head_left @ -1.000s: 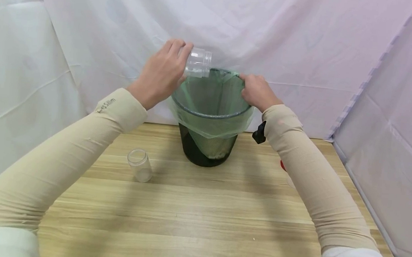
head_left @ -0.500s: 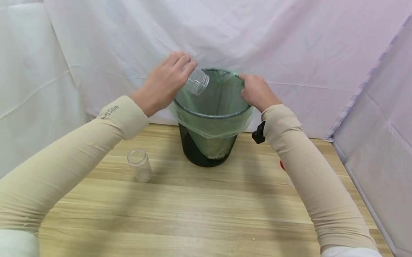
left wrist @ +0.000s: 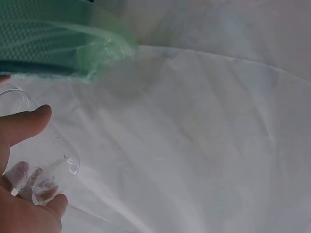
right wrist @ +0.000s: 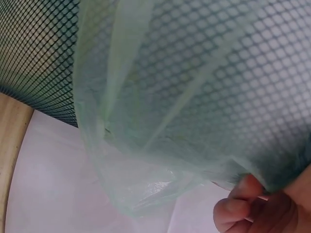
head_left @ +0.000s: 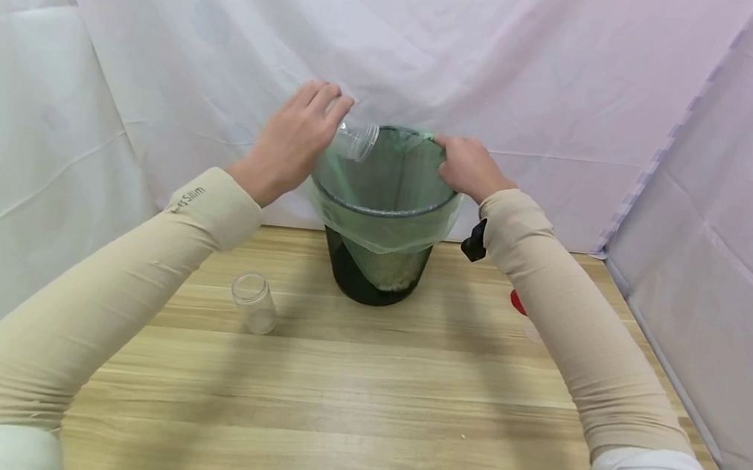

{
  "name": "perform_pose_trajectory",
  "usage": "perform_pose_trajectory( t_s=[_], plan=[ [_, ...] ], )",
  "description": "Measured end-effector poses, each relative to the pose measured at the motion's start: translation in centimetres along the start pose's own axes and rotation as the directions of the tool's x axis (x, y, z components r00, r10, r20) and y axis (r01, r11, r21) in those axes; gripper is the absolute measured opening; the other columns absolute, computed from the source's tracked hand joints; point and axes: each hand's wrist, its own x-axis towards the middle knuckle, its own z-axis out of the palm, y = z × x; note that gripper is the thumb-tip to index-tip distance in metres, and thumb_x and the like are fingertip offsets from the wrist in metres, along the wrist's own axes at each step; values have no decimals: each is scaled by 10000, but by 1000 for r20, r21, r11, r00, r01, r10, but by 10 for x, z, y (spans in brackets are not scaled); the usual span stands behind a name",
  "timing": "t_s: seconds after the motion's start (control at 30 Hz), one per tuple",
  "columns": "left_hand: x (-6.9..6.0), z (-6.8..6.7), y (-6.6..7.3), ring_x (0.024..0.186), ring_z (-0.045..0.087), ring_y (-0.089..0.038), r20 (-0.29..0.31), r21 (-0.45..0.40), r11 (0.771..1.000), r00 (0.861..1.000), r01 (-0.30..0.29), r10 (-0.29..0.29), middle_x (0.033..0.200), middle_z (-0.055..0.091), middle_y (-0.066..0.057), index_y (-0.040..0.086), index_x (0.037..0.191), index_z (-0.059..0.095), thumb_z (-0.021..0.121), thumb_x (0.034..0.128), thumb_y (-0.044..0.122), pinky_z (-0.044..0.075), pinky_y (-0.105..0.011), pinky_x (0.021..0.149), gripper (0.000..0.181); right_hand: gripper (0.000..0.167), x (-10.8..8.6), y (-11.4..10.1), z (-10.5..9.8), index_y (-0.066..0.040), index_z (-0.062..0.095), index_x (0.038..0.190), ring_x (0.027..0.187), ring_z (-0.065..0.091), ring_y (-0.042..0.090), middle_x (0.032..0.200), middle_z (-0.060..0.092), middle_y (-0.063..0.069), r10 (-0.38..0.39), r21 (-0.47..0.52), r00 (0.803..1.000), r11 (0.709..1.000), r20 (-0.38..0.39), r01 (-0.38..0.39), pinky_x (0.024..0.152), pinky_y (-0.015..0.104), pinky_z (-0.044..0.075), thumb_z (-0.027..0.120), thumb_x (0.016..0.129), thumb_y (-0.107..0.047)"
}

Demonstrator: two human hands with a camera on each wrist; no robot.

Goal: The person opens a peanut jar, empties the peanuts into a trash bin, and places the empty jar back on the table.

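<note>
My left hand (head_left: 294,134) grips a clear jar (head_left: 355,142) with no lid, tilted on its side. The jar's mouth points right and a little down, over the opening of a black mesh trash bin (head_left: 353,270). Thumb and fingers wrap the jar (left wrist: 53,141) in the left wrist view, where tiny dark specks show on its wall. A thin green trash bag (head_left: 383,234) lines the bin and folds over its rim. My right hand (head_left: 471,169) holds the bin's right rim through the bag, its fingers (right wrist: 248,189) curled at the edge in the right wrist view.
A second clear jar (head_left: 254,306) stands lidless on the wooden table (head_left: 362,398), left of the bin. At right, a red-lidded thing (head_left: 517,302) is partly hidden behind my right forearm. White cloth (head_left: 233,28) encloses the back and sides.
My left hand first dipped and turned the jar's mouth downward toward the bin, then rose slightly back to the left. My right hand stayed on the rim.
</note>
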Motion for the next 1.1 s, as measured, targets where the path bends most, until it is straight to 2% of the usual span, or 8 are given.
perform_pose_trajectory(
  t_s=[0.07,0.17,0.3,0.43,0.63,0.77,0.9,1.1],
  plan=[
    [2,-4,0,1245,561,-474,-9,-5,1000,1000,14,-14,1292,611,-319,-128,1359,543,367,915,-216,490,-482,1153,486,686,-2,3,-1,-57,350,1683,517,288,108,1027,682,215,-28,-3,1000,1000,-12,28,573,305,378,342,1004,43],
    [2,-11,0,1279,549,-486,-14,-8,999,999,49,-49,1343,596,-334,-129,1407,528,373,908,-199,500,-477,1152,528,586,-6,6,-4,-30,377,1667,575,424,162,1328,662,281,-52,-17,998,999,-23,51,662,370,455,332,1082,-41],
    [1,-18,2,1328,525,-492,-15,-37,992,992,123,-123,1390,566,-342,-115,1468,500,484,929,-177,519,-470,1141,543,548,-11,5,-10,-14,346,1673,990,692,325,1406,647,287,-46,-16,998,999,-32,46,937,514,556,318,1173,-236],
    [-2,-20,5,1379,496,-478,-10,-112,969,975,219,-222,1428,539,-338,-91,1532,459,668,947,-101,537,-467,1130,622,601,-19,3,-18,-22,294,1692,1462,530,428,1617,501,271,-29,22,998,999,-47,30,1188,616,454,334,1178,-331],
    [-13,-21,11,1426,472,-441,-39,-213,920,938,330,-345,1472,516,-313,-86,1540,434,736,953,-12,573,-480,1074,664,661,-40,4,-30,-34,280,1700,1583,374,430,1737,341,220,-44,79,993,995,-114,54,1274,628,346,367,1168,-416],
    [-23,-18,17,1443,467,-426,-64,-282,875,902,394,-427,1502,497,-304,-92,1532,411,784,968,82,493,-434,1191,698,702,-59,6,-36,-63,285,1706,1565,395,443,1763,305,176,-60,110,983,991,-172,79,1272,630,344,405,1150,-475],
    [-34,-14,21,1439,470,-423,-96,-390,808,853,442,-513,1511,498,-304,-110,1530,409,811,954,104,401,-415,1268,734,746,-78,8,-38,-108,293,1712,1545,416,439,1774,291,137,-72,131,976,986,-205,100,1265,640,343,454,1120,-533],
    [-51,-9,30,1380,527,-412,-104,-488,713,777,504,-621,1463,533,-311,-121,1513,429,837,926,104,438,-453,1237,750,724,-104,12,-27,-85,354,1685,1559,389,419,1735,361,165,-126,117,955,980,-269,162,1268,644,322,509,1110,-496]
  ],
)
